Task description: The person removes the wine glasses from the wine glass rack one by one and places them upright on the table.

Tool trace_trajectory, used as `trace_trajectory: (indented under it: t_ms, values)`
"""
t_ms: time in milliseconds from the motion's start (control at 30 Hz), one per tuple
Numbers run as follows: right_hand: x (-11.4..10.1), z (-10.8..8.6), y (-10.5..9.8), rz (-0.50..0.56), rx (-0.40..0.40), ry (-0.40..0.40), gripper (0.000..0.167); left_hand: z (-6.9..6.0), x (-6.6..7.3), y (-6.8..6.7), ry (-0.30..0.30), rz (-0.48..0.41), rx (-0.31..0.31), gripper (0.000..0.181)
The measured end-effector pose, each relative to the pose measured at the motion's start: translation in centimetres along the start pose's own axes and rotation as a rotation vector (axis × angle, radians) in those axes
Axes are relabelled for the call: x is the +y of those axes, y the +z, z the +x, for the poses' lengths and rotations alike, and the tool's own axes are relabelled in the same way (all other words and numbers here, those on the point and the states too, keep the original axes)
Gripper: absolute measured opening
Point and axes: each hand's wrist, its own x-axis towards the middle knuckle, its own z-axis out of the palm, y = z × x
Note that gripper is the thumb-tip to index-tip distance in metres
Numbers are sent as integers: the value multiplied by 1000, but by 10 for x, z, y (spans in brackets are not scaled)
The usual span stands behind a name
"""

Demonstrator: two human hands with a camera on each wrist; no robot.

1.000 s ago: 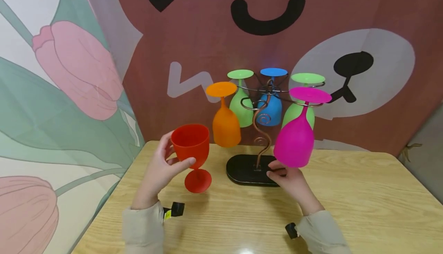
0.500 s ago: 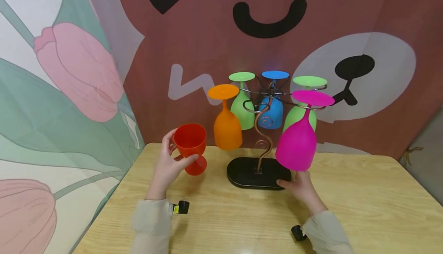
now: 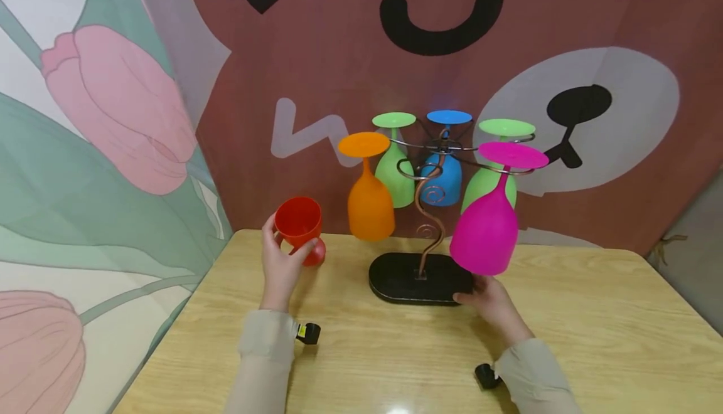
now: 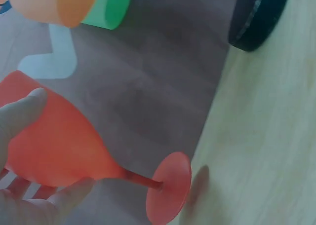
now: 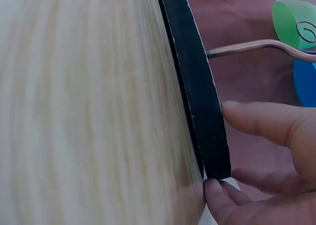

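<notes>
My left hand (image 3: 282, 271) holds the red goblet (image 3: 299, 221) by its bowl, upright, left of the rack. In the left wrist view, thumb and fingers wrap the goblet's bowl (image 4: 59, 141), and its foot (image 4: 170, 188) is close to the tabletop; whether they touch I cannot tell. My right hand (image 3: 496, 304) grips the right end of the rack's black base (image 3: 395, 279). The right wrist view has the thumb on top of the base (image 5: 202, 96) and a fingertip at its lower edge. The magenta goblet (image 3: 487, 235) hangs upside down above this hand.
From the wire rack (image 3: 432, 213) also hang upside down an orange goblet (image 3: 370, 210), a blue goblet (image 3: 443, 182) and two green goblets, one at left (image 3: 394, 179), one at right (image 3: 486, 188). The wooden table (image 3: 361, 351) meets a printed cloth (image 3: 316, 63) behind.
My left hand has moved the red goblet away from me and slightly left, its foot now farther back. My right hand has shifted a little right along the base's end.
</notes>
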Motion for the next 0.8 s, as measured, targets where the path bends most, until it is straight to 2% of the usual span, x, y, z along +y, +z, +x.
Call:
trace_trajectory:
  t_ms: [100, 400, 533, 667, 800]
  values:
    - [1, 0, -1, -11, -27, 34, 84, 1, -4, 1, -4, 20, -10, 85]
    - [-1, 3, -1, 20, -67, 49, 89, 5, -3, 0, 17, 51, -52, 85]
    - [0, -1, 0, -14, -69, 97, 91, 1, -5, -1, -22, 109, -63, 86]
    - [3, -3, -1, -35, -70, 86, 89, -1, -8, 0, -52, 137, -71, 88]
    - [4, 0, -3, -36, -61, 65, 88, 1, -8, 2, -43, 124, -73, 88]
